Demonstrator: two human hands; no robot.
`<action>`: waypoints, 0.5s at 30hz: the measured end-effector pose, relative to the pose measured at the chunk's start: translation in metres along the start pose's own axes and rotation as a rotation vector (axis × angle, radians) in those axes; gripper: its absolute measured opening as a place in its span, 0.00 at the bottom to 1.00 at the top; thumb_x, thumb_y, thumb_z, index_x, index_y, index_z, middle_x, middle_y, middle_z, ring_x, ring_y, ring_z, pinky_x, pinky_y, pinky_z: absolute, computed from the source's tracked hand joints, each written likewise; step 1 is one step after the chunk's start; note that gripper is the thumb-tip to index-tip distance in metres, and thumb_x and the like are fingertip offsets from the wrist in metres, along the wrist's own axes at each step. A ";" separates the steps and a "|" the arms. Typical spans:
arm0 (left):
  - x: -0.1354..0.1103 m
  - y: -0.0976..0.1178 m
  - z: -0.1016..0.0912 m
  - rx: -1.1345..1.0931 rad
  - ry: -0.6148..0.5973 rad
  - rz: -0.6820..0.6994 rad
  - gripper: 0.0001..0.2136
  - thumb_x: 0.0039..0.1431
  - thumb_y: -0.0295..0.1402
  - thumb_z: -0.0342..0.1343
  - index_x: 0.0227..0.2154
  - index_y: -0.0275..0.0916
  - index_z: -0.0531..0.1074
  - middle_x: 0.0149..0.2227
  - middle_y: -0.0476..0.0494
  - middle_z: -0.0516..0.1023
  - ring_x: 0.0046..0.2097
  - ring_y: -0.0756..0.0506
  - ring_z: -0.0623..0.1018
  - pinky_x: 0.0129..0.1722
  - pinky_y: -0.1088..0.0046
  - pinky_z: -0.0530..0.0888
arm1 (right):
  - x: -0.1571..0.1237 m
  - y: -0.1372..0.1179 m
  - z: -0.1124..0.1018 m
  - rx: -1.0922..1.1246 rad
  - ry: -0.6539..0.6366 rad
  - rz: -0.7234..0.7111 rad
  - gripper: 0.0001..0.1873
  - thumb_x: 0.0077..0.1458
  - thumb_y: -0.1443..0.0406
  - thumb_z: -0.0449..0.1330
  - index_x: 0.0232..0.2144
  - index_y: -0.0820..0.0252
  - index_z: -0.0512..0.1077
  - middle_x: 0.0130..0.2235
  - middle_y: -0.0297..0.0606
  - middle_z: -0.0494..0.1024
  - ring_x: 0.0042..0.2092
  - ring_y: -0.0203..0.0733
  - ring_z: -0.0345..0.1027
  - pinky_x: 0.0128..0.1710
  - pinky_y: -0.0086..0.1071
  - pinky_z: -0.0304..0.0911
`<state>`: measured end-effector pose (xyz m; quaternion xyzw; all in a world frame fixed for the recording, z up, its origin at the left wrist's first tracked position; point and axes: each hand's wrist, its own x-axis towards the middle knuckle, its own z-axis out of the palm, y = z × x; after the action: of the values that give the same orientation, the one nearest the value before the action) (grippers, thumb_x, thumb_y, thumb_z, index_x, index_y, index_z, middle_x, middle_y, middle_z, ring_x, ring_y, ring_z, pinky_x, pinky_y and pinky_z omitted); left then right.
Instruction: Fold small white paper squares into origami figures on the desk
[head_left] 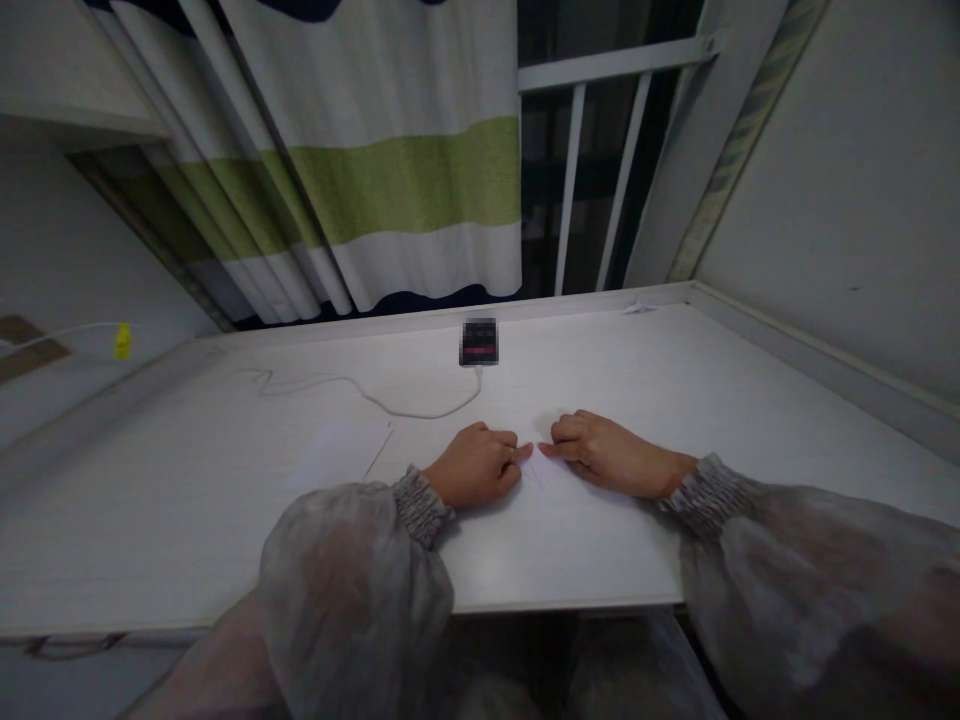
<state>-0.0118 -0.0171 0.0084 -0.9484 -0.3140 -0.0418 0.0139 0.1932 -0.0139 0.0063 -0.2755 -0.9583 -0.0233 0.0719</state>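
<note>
My left hand (pixel 478 466) and my right hand (pixel 600 455) rest on the white table (pixel 675 380), fingertips almost meeting. Both are curled, pinching a small white piece of paper (pixel 541 467) that lies flat between them. A ring shows on a finger of the left hand. Grey sheer sleeves cover both forearms. Most of the paper is hidden under the fingers.
A white sheet of paper (pixel 337 452) lies left of my left hand. A small dark device (pixel 478 342) stands at the table's far edge with a white cable (pixel 360 392) trailing left. Striped curtains (pixel 390 180) and window bars (pixel 600 180) are behind; a wall is on the right.
</note>
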 end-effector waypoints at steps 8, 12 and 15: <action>0.002 -0.010 0.008 -0.288 0.056 -0.090 0.15 0.59 0.38 0.44 0.32 0.38 0.75 0.24 0.49 0.70 0.27 0.53 0.68 0.28 0.77 0.61 | -0.006 0.008 0.003 0.272 0.067 -0.037 0.15 0.55 0.73 0.47 0.35 0.66 0.73 0.30 0.42 0.68 0.35 0.38 0.60 0.38 0.33 0.58; 0.005 -0.012 0.011 -0.384 0.072 -0.163 0.13 0.56 0.39 0.49 0.32 0.39 0.76 0.24 0.49 0.71 0.27 0.53 0.69 0.27 0.78 0.61 | -0.010 0.009 0.003 0.308 0.087 -0.008 0.15 0.54 0.73 0.47 0.37 0.64 0.73 0.33 0.42 0.68 0.37 0.38 0.61 0.39 0.33 0.60; 0.005 -0.012 0.013 -0.407 0.089 -0.185 0.12 0.56 0.39 0.50 0.34 0.39 0.76 0.25 0.49 0.73 0.28 0.52 0.70 0.28 0.78 0.62 | -0.011 0.009 0.004 0.313 0.099 -0.001 0.15 0.53 0.74 0.47 0.36 0.65 0.73 0.32 0.42 0.69 0.36 0.38 0.62 0.39 0.34 0.61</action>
<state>-0.0144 -0.0035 -0.0038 -0.8960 -0.3840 -0.1472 -0.1676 0.2065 -0.0113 0.0011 -0.2591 -0.9456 0.1126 0.1613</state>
